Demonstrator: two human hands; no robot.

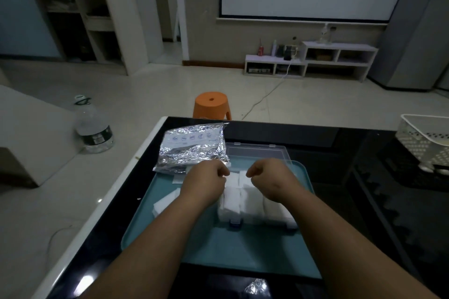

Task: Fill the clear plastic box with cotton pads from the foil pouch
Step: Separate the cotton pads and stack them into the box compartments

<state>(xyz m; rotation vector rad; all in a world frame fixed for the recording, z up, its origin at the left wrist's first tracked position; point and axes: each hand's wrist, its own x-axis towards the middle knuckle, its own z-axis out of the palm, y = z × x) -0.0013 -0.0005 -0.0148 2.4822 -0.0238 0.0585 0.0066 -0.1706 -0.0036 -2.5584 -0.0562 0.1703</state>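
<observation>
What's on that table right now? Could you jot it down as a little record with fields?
Surface: teal tray on a black table
Box: clear plastic box on the tray, lid open behind it, packed with cotton pads
Pouch: foil pouch over the tray's far left corner
Strays: loose pads on the tray, left of the box
Hands: left hand and right hand above the box, fingers curled; any grip is hidden
</observation>
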